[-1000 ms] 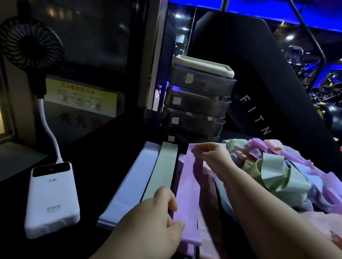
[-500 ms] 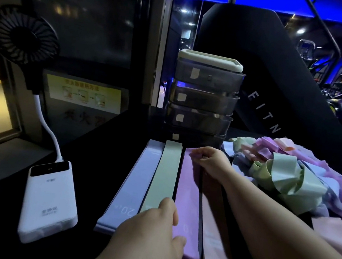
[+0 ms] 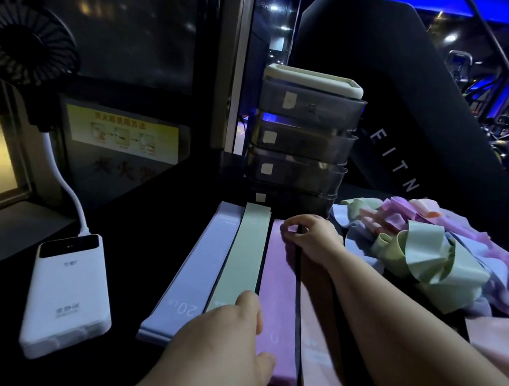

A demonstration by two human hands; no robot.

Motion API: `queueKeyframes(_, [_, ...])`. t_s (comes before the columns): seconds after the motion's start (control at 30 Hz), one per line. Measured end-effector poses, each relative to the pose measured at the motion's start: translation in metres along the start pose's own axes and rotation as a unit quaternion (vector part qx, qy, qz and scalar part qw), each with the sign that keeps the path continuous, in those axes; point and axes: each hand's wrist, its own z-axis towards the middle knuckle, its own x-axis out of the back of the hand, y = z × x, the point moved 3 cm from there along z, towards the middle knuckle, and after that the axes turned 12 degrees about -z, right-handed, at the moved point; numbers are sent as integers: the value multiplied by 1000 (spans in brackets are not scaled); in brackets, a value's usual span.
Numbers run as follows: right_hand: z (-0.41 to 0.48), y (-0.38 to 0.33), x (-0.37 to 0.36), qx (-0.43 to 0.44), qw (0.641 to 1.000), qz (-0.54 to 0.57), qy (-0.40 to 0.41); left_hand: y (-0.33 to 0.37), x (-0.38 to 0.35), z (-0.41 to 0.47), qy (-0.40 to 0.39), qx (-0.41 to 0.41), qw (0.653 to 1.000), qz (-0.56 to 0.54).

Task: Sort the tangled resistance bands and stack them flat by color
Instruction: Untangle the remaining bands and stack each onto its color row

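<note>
Head view: purple band (image 3: 276, 291) lies flat, 3rd of 4 side by side; right hand (image 3: 311, 238) pinches its far end; left hand (image 3: 221, 346) covers near end, grip I cannot tell; tangled pile (image 3: 431, 256) at right

The right forearm (image 3: 408, 311) reaches in from the lower right, slanting forward and to the left. The right hand (image 3: 313, 238) lies palm down, its fingers (image 3: 294, 226) curled against the thumb and pinching the far end of the purple band (image 3: 277, 285). The left hand (image 3: 221, 346) comes from the bottom edge, back upward, with its thumb on that band's near end. Its fingers bend down out of sight.
</note>
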Motion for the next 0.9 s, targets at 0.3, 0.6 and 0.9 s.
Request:
queueKeyframes(0.3, [-2,-1,2,8,1000,8,21,2,1,-4,12,-6,1000,13])
queueKeyframes(0.6, [-18,-4,20,11,999,14,42,5,5,-11,31,-23,999,2])
queueKeyframes(0.9, [-66,-2,47,42,998,53,11,17,8,-20,69,-30,997,-7])
